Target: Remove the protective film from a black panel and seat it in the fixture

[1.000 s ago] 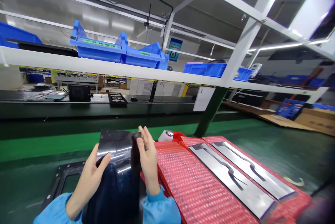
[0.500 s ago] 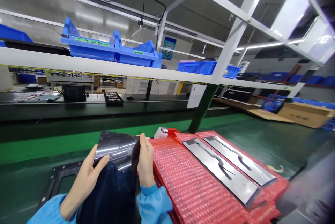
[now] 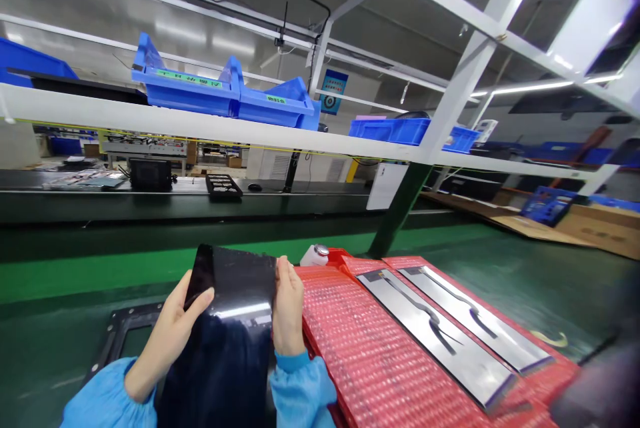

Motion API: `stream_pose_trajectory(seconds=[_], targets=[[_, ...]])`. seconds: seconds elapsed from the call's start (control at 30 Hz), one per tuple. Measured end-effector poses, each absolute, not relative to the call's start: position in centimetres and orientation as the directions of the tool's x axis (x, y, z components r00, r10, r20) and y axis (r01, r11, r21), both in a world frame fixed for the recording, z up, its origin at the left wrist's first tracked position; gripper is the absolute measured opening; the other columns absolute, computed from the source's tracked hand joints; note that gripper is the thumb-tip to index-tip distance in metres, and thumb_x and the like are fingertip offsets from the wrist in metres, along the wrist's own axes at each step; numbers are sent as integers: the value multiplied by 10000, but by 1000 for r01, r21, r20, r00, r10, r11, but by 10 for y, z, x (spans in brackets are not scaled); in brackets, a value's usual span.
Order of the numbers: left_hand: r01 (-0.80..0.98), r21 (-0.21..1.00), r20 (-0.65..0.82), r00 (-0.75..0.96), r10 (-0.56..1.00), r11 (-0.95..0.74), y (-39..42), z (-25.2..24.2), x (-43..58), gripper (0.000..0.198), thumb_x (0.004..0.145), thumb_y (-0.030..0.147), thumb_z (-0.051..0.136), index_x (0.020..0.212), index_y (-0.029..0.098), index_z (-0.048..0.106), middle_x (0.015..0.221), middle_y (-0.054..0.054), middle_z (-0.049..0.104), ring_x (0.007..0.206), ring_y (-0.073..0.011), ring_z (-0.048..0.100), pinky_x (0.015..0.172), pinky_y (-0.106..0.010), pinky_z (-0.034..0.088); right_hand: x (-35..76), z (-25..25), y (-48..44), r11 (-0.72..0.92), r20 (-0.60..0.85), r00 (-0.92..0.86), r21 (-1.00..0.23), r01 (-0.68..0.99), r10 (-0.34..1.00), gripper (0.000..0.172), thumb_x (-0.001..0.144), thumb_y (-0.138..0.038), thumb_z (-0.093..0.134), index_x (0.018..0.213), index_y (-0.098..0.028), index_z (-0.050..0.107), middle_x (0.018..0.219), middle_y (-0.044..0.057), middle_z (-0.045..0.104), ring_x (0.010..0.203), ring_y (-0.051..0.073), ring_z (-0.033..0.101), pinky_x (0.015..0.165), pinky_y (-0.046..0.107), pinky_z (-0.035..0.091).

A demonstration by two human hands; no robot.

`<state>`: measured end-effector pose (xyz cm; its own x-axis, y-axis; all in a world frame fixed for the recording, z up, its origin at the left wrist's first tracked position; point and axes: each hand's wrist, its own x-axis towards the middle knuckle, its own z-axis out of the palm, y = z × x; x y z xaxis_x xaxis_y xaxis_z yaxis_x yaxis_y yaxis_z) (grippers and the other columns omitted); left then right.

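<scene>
A glossy black flat screen panel (image 3: 230, 335) is held up in front of me, tilted, with ceiling lights mirrored on its face. My left hand (image 3: 175, 321) grips its left edge, thumb lying on the front. Along the right edge, my right hand (image 3: 289, 308) is closed with its fingers behind or on the rim. A black frame with screws (image 3: 117, 335) lies on the green bench beyond my left forearm. To the right, two silver panels with dark ribbon cables, a nearer one (image 3: 415, 321) and a farther one (image 3: 500, 335), lie on red bubble wrap (image 3: 345, 328).
A white bottle with a metal cap (image 3: 315, 255) stands behind the bubble wrap. A green post (image 3: 400, 215) rises beyond it to a white shelf rail (image 3: 200, 127) carrying blue bins (image 3: 190, 91). Flattened cardboard (image 3: 520, 225) lies at the far right.
The black panel has turned a little in my hands, so its reflections have shifted. Both hands keep their grip. The whole scene has moved slightly rightward in view.
</scene>
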<state>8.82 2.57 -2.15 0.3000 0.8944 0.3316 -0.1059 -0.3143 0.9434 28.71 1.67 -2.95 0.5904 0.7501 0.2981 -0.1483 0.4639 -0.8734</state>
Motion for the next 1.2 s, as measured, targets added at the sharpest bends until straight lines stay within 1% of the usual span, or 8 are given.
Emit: stream_pose_trajectory(seconds=[0.1,0.33,0.53,0.67,0.83,0.9,1.0,1.2], targets=[[-175,943,321,251,913,-283,30,-16,83,469,874,439,605,1294,253,511,1391,-36,546,1332,-237,449,1128,-362,337,284,-32,11,421,281,499,-887,-191,820,540,921,-671,385,998,-178,590,769,35,637,652,168,597,578,267,458],[-125,926,365,63,929,-356,41,-12,76,410,905,459,530,1244,233,481,1283,-56,582,1235,-219,520,1071,-364,381,255,-45,-8,356,307,302,-927,-121,902,419,768,-533,722,1000,-186,697,918,63,703,911,263,652,797,379,535],[216,905,376,-8,926,-366,43,-19,76,863,608,393,833,1281,248,312,1243,-83,575,1094,-285,608,908,-414,485,250,-55,-8,393,365,480,-918,45,798,433,754,-509,735,1044,-188,709,993,66,709,1002,289,632,856,389,531],[222,883,407,83,910,-415,39,-13,73,535,758,435,708,1158,237,411,1119,-61,657,1029,-262,649,859,-385,504,247,-57,-7,382,351,419,-924,12,837,388,824,-492,676,1048,-175,685,1040,70,694,985,257,629,911,375,495],[200,837,486,157,860,-510,36,-4,68,390,878,460,560,1175,238,438,1099,-55,675,1006,-230,653,834,-333,494,242,-58,-8,384,332,407,-922,-50,851,335,863,-464,639,1049,-185,649,1019,65,677,938,233,617,856,348,494],[245,801,524,152,838,-546,40,-6,64,315,932,433,459,1171,228,459,984,-42,680,883,-207,662,788,-314,481,241,-60,-8,375,326,403,-926,-47,855,330,867,-467,630,1043,-189,649,1018,62,678,935,230,614,839,338,493],[320,771,547,109,830,-550,52,-14,56,323,975,407,313,1126,207,517,813,-27,639,701,-187,617,716,-306,445,243,-63,-6,355,329,463,-934,33,823,373,821,-499,668,1017,-182,672,1026,63,686,971,242,612,863,333,487],[285,801,528,80,846,-527,60,-16,52,408,969,482,287,978,198,579,926,-48,675,851,-193,629,741,-275,452,248,-69,-2,313,289,530,-949,46,797,432,787,-495,699,1052,-155,684,1071,77,689,1019,267,616,931,382,480]])
